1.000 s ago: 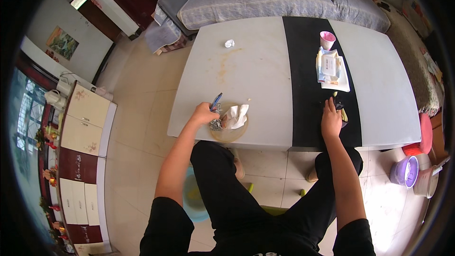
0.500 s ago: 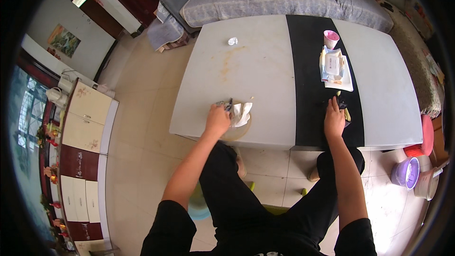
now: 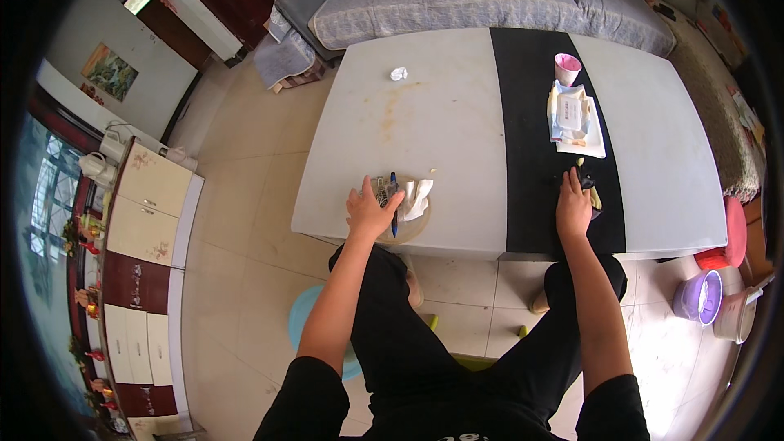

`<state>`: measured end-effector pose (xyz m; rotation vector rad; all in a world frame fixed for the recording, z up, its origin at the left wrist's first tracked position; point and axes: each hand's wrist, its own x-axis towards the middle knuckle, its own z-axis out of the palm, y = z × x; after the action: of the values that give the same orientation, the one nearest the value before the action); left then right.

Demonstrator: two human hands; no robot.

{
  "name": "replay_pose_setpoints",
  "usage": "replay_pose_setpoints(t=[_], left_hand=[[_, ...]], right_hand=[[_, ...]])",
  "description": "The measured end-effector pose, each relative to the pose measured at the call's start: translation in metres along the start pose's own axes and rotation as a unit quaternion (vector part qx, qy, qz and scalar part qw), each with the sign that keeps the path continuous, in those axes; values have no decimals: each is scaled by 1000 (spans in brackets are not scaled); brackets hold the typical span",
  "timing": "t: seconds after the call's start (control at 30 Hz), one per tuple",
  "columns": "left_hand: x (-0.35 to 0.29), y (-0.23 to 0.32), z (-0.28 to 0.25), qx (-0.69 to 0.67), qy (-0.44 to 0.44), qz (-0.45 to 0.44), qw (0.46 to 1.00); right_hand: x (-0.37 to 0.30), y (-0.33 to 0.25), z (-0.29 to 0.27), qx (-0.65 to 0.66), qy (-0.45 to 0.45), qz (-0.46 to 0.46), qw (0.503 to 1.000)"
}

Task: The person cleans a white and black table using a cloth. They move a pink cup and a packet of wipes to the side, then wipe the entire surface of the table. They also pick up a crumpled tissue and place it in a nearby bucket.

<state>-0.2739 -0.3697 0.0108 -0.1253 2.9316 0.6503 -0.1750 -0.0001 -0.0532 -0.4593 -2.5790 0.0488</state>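
Left hand lies flat, released, on a plate by a pen; right hand covers small items, grip unclear.

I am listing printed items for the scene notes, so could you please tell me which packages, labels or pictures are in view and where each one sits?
Flat packets: on the black strip of the table, beyond the right hand; rectangular, white and pale blue, stacked on a white sheet.
Framed picture: on the wall at far left; rectangular, green and orange tones.
No screens visible.
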Motion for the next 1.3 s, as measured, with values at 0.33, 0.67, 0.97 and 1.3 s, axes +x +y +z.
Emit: replay_pose_setpoints(t=[0.33, 0.67, 0.97, 1.3], left_hand=[[-20, 45, 10, 79, -107, -61, 989], [4, -3, 16, -181, 59, 33, 981], [56, -23, 17, -45, 55, 38, 997], [-5, -12, -6, -183, -6, 201, 962]], right_hand=[[0, -2, -4, 3, -12, 8, 1000], [1, -2, -6, -2, -4, 11, 1000], [1, -3, -2, 7, -3, 8, 1000], [0, -5, -7, 14, -4, 18, 1000]])
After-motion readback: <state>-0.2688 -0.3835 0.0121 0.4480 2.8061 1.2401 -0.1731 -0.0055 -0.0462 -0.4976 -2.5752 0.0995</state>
